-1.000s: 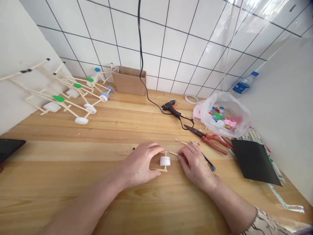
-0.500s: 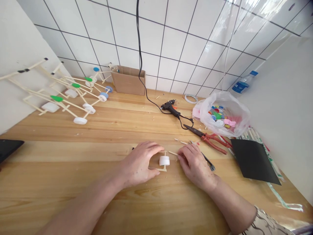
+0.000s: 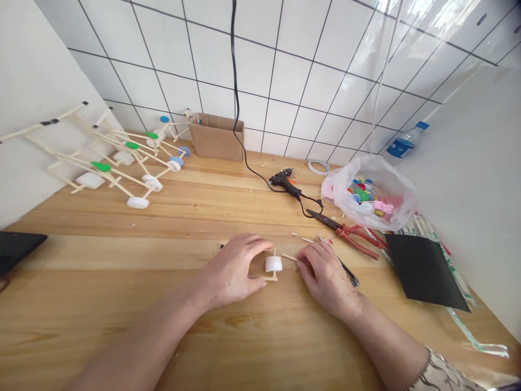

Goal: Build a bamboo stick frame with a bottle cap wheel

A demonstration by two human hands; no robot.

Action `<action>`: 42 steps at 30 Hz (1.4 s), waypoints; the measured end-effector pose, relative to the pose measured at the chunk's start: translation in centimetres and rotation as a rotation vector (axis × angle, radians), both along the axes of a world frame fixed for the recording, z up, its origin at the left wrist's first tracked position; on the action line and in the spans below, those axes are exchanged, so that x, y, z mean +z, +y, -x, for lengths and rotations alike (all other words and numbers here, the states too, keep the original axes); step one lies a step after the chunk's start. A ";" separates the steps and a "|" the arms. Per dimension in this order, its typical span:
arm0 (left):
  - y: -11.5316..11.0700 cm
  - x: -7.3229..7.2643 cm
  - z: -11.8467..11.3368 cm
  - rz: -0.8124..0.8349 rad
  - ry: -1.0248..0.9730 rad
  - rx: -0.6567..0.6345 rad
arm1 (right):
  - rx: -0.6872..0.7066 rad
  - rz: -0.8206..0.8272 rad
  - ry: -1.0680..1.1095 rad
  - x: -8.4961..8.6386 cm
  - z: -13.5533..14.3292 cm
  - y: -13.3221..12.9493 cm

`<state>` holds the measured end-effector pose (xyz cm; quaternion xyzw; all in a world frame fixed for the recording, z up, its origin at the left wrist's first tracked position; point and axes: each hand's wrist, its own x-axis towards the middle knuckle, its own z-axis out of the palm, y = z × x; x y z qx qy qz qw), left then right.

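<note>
My left hand (image 3: pixel 238 270) curls around a small frame of thin wooden sticks (image 3: pixel 269 279), thumb on the near stick and fingers on the far one. Between the ends of those sticks sits a white bottle cap wheel (image 3: pixel 273 264) on a short cross stick. A black tip of the frame pokes out behind the knuckles; the rest is under the hand. My right hand (image 3: pixel 325 274) rests on the table with a thin wooden stick (image 3: pixel 290 257) pinched in its fingers, its free end pointing toward the wheel, a little apart from it. Under that hand lies a dark-handled tool (image 3: pixel 350 274), partly covered.
Several stick models with cap wheels (image 3: pixel 138 202) stand at the left. Behind are a cardboard box (image 3: pixel 217 138), a glue gun (image 3: pixel 286 183) with its cord, and a tape roll (image 3: pixel 318 166). Red-handled pliers (image 3: pixel 354 239), a bag of caps (image 3: pixel 376 203) and a black sheet (image 3: pixel 425 271) lie right.
The view has shifted slightly, so the background sits a little to the right. Both hands keep nearly the same pose, with no clear change in what they hold.
</note>
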<state>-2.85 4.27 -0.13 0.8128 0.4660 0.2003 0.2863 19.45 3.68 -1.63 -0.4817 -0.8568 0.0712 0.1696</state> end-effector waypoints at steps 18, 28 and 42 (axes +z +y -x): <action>0.5 -1.3 0.1 -0.202 -0.033 0.108 | -0.010 -0.034 0.003 -0.1 -0.1 0.2; 0.6 -1.4 0.1 -0.176 -0.014 0.084 | -0.015 -0.030 0.002 -0.3 -0.2 0.2; -1.6 0.2 -0.8 -0.597 -0.052 0.044 | -0.023 -0.080 -0.007 -0.1 -0.3 0.3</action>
